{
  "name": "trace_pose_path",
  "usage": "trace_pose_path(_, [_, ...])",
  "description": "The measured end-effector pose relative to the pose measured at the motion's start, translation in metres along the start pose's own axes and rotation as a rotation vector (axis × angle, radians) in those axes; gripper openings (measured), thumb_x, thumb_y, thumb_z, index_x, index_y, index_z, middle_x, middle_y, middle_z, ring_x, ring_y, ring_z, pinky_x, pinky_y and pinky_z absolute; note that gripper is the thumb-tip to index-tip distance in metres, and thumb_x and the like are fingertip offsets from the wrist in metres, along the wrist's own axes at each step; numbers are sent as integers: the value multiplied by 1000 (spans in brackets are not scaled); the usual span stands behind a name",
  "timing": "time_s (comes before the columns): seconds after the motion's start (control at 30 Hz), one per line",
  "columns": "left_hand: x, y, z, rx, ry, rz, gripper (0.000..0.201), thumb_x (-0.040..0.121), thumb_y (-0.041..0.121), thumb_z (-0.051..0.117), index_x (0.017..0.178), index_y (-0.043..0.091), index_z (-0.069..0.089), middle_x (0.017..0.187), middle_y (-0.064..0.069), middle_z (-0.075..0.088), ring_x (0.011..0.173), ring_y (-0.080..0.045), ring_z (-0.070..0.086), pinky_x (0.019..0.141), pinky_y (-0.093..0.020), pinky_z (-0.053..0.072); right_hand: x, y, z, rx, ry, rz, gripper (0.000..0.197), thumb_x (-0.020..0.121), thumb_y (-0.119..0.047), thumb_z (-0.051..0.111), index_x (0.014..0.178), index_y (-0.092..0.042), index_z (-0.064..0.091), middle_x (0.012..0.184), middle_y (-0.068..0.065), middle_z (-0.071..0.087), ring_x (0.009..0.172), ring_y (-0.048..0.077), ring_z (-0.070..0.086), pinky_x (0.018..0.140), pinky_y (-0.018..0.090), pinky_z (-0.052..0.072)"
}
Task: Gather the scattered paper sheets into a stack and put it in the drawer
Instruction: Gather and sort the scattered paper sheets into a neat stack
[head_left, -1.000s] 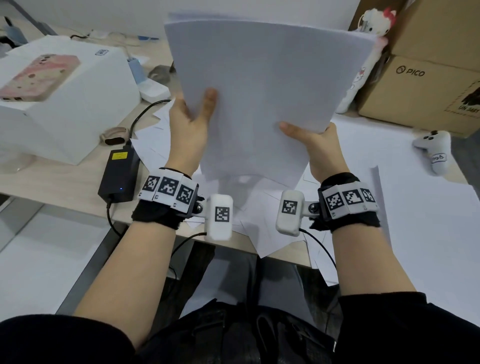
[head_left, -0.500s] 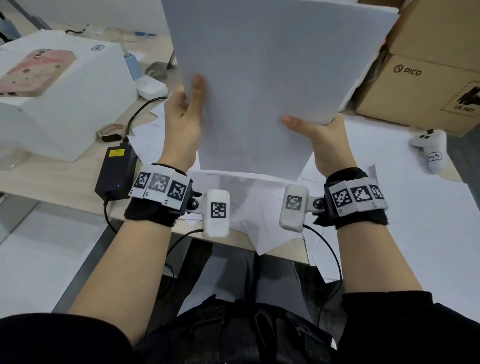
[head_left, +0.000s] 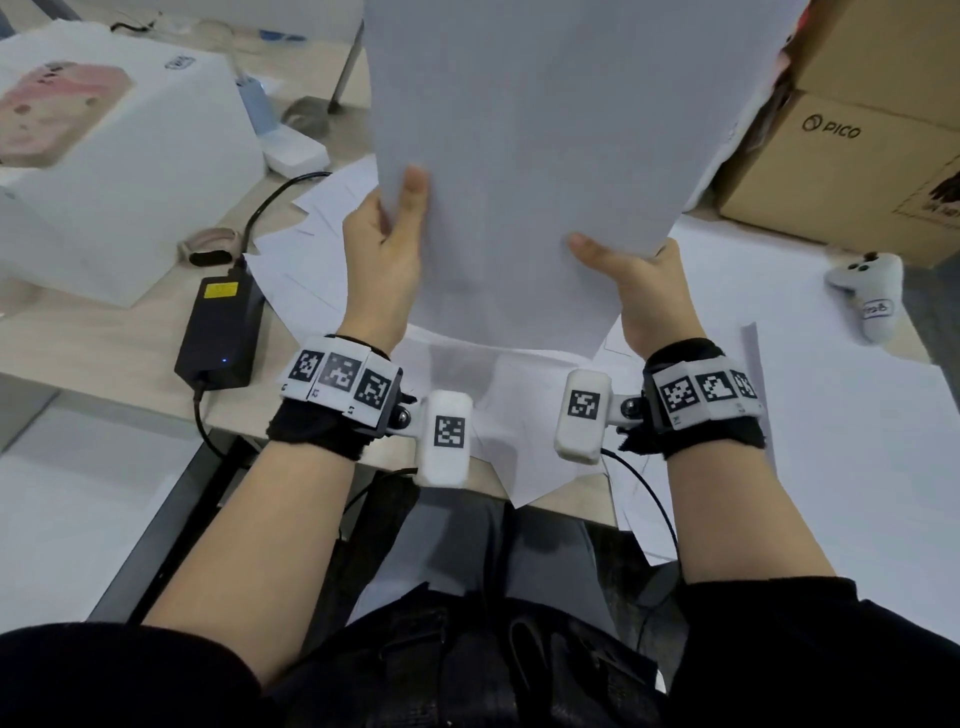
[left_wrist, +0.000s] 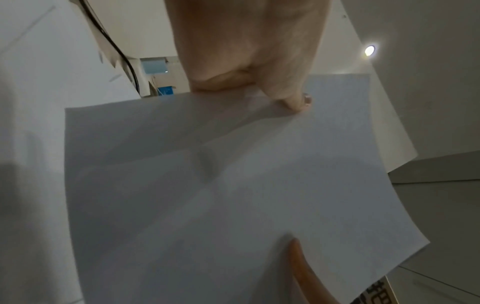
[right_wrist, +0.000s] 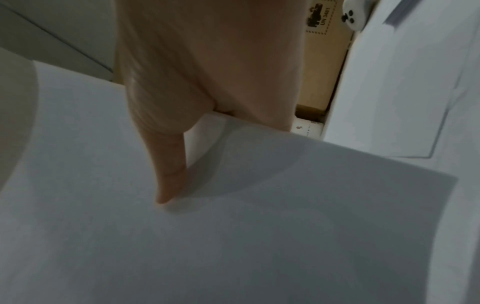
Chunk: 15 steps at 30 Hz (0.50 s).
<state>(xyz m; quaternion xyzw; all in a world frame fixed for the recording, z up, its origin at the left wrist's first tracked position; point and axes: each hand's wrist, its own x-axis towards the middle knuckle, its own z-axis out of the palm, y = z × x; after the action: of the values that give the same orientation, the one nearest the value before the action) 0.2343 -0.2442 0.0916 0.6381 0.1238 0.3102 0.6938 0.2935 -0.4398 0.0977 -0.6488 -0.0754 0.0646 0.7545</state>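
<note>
Now both hands hold a stack of paper sheets upright above the bench. The left hand pinches the stack's left edge, with the thumb on the near face and the fingers behind. The right hand grips the lower right edge in the same way. More loose sheets lie scattered on the bench under the stack. A black power adapter lies at the left, next to a white box. A cardboard box stands at the right.
</note>
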Motion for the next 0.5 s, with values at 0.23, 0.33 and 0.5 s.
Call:
trace_pose_path(0.23, [-1,-30,6,60,-5,-74,21,99,32,50,111,19,59,103,15,66,94,8,61,94,-19,48,4,22,-4,-63,-11,74,16,81,-1,70,91,-13,67,90,-1,72,82,11,70,75,24,55])
trace_pose_path(0.33, [13,-31,9,139,-53,-137,16,101,37,42,103,29,55,103,18,62,93,12,59,88,-13,45,15,19,-3,-74,52,81,16,82,0,70,80,-14,62,78,-5,70,71,8,68,71,25,56])
trace_pose_path(0.5, [41,-44,18,324,-75,-308,32,103,41,31,86,19,48,82,8,46,78,-7,49,74,-21,40,48,18,-15,-221,66,102,5,83,-3,69,86,-6,66,78,3,66,64,12,64,63,26,54])
